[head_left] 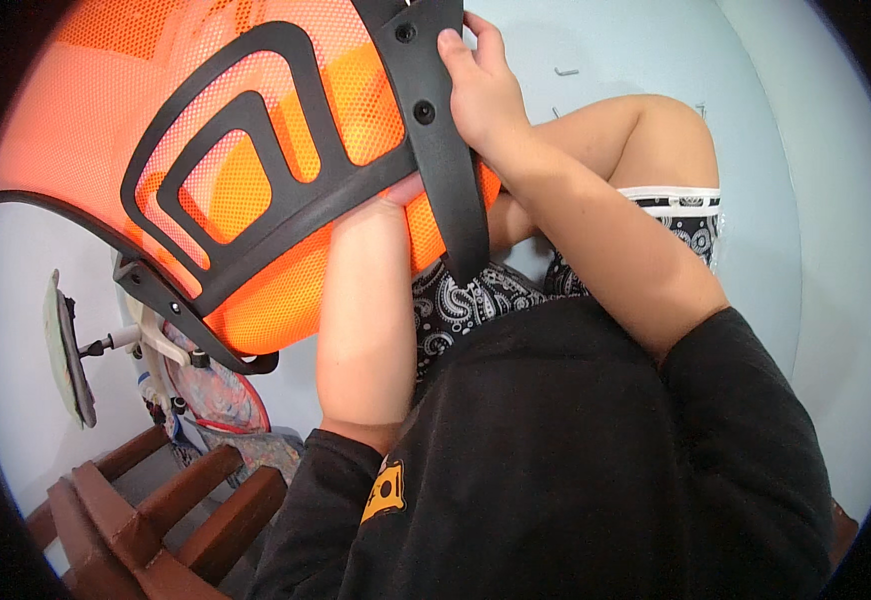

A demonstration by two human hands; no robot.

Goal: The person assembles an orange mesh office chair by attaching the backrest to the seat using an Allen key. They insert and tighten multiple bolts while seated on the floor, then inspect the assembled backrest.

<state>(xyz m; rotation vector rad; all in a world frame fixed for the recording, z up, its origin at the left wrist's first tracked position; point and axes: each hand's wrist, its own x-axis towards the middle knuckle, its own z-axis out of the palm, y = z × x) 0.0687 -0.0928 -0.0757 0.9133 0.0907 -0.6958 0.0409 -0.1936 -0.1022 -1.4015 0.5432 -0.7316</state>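
A chair backrest [226, 130] of orange mesh on a black plastic frame leans across the upper left, tilted over my lap. Dark screws [424, 111] sit in the black armrest bracket [446, 190] along its right side. My right hand [486, 95] grips the upper edge of that bracket, thumb on the near face and fingers partly behind it. From below, my left forearm reaches up to the frame's lower bar, where my left hand [406, 190] slips in beneath it. Most of the left hand is hidden by the frame, so its fingers do not show.
Beyond my bent leg, an L-shaped hex key [567, 71] lies on the pale floor, with small metal pieces nearby. Brown wooden bars [156, 520] stand at the lower left. Behind them are a patterned round item with a red rim [218, 390] and a greyish-green pad [71, 350] on a stem.
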